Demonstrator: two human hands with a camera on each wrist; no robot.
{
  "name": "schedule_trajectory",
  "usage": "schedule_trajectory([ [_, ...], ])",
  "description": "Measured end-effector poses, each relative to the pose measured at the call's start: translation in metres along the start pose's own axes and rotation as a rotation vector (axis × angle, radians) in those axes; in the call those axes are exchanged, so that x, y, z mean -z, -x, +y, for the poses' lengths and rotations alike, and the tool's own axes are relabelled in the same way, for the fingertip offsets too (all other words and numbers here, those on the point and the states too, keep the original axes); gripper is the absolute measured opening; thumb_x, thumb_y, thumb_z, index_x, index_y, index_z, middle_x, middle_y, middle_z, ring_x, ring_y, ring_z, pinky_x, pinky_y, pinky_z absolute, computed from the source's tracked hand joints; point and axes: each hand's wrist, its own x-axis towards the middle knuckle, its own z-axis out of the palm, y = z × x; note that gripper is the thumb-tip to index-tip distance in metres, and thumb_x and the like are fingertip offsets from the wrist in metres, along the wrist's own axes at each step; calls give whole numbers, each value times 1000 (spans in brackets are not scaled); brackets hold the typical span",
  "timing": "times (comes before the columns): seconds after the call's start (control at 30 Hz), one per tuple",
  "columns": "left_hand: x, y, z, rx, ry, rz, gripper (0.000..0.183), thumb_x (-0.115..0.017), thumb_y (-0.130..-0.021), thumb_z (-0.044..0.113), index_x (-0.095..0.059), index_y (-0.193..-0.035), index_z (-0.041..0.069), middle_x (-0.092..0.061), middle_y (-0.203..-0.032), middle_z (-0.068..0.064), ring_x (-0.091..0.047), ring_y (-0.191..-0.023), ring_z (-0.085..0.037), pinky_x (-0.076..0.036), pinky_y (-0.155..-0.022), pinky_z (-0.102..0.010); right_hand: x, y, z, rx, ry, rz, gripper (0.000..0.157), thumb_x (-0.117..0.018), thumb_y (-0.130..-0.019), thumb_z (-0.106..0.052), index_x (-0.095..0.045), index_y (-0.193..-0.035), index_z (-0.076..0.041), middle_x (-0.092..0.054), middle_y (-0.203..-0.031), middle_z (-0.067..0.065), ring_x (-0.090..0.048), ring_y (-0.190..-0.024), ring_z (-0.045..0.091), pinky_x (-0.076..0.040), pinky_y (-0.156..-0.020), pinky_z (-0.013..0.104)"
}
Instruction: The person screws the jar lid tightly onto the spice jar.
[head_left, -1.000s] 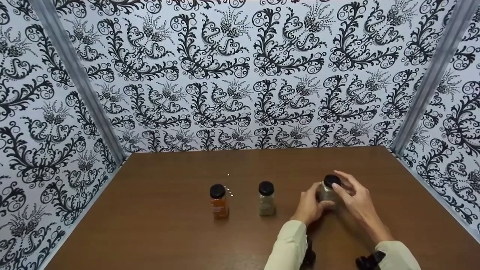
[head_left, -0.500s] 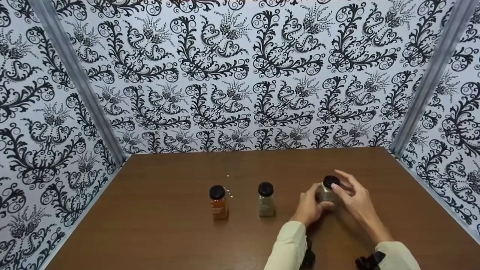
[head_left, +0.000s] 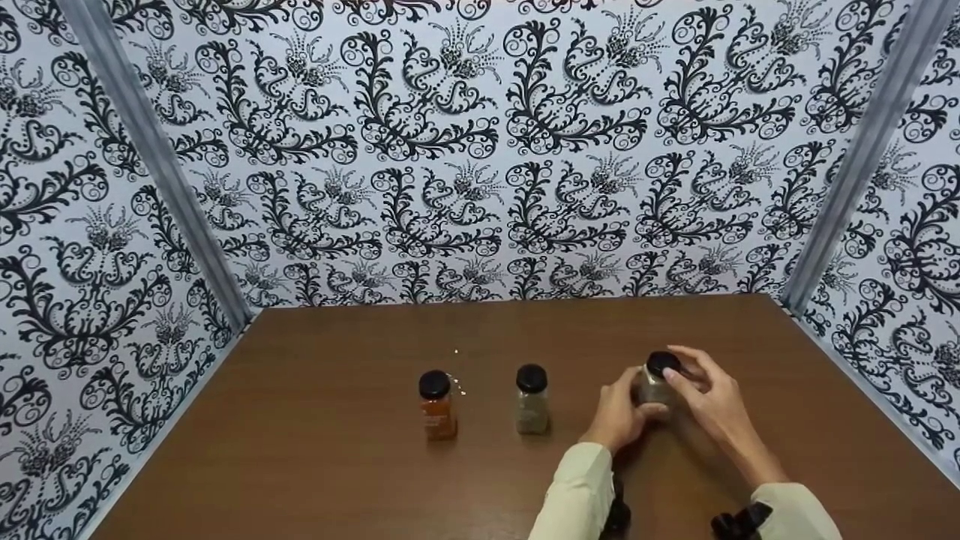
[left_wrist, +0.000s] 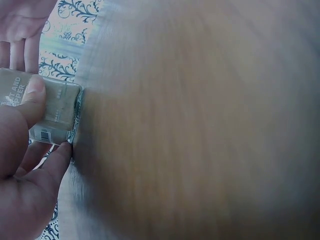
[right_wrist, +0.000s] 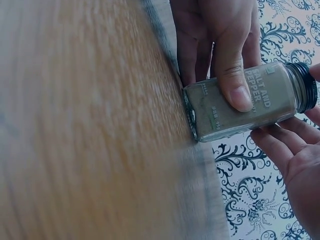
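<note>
At the right of the table, a square glass salt and pepper jar [head_left: 655, 391] stands upright, its label readable in the right wrist view. My left hand [head_left: 621, 412] grips the jar's body, thumb across the label side. On the black lid [head_left: 664, 363], my right hand [head_left: 712, 399] holds on with thumb and fingers at its edge. Grey-brown powder fills the jar [right_wrist: 275, 95], and the lid [right_wrist: 305, 87] sits on its neck. The left wrist view shows the jar's base [left_wrist: 62, 107] at the table surface.
A second black-lidded jar with greenish-grey contents [head_left: 532, 409] stands left of my hands. Farther left is a jar of orange spice [head_left: 439, 415]. Small bright specks lie behind it on the brown table [head_left: 337, 465]. Patterned walls [head_left: 465, 187] enclose the back and sides.
The fingers of my right hand have dipped slightly at the lid. My left hand and all the jars keep their places.
</note>
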Motion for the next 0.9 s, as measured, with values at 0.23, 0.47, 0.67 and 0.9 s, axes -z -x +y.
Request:
schedule_trajectory([
  [0.23, 2, 3, 1, -68, 3, 8, 52, -81, -83, 29, -61, -129, 16, -75, -112, -4, -70, -99, -12, -52, -85, -20, 0, 1, 1, 23, -12, -10, 33, -61, -100, -18, -61, -133, -9, -67, -130, 17, -57, -106, -17, -46, -85, 6],
  [0.47, 0, 3, 0, -76, 14, 24, 50, -82, -82, 27, -61, -127, 16, -75, -111, -3, -69, -99, -12, -52, -86, -19, 1, 0, 1, 21, -29, -9, 39, -62, -100, -17, -58, -137, -8, -65, -132, 19, -57, -105, -16, -47, -85, 6],
  [0.67, 2, 4, 0, -89, 6, 15, 50, -81, -84, 28, -61, -128, 16, -75, -112, -3, -70, -101, -13, -52, -86, -20, 1, 1, 2, 10, -1, -17, 36, -60, -101, -19, -60, -136, -9, -65, -133, 18, -54, -107, -19, -46, -86, 5],
  [0.9, 2, 4, 1, -81, 8, 23, 50, -81, -83, 28, -62, -127, 17, -75, -111, -4, -69, -98, -12, -52, -85, -19, 1, 0, 2, 12, -4, -16, 37, -62, -100, -18, -59, -135, -8, -66, -131, 20, -57, -104, -16, -47, -84, 6],
])
